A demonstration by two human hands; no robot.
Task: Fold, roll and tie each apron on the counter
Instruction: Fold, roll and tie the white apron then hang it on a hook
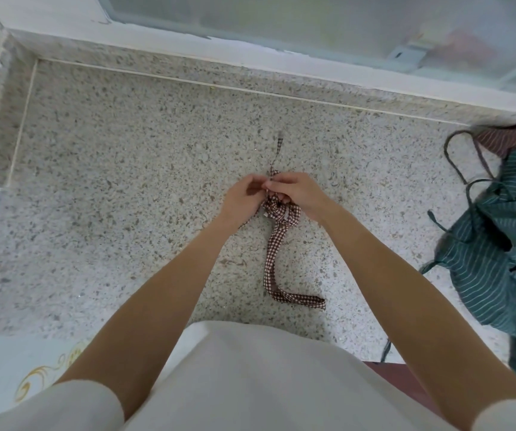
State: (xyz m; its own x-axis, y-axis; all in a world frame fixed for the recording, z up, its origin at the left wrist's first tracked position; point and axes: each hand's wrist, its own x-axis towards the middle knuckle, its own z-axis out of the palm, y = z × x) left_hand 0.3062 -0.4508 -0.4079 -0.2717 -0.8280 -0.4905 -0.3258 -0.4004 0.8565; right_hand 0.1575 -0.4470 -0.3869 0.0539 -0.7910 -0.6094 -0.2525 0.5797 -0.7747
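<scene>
Hands meet mid-counter (126, 197): left hand (244, 197) and right hand (300, 194) both pinch the checked apron bundle (281, 213) (strap trailing toward 6 o'clock); green striped apron (492, 250) at 3 o'clock.

Brown-and-white checked apron (276, 241), teal white-striped apron (496, 265), maroon striped apron (499, 139), speckled beige-grey counter (126, 181).

Frosted window (281, 23) behind white sill (188, 54); gold-swirl white panel (17, 368) lower left
</scene>
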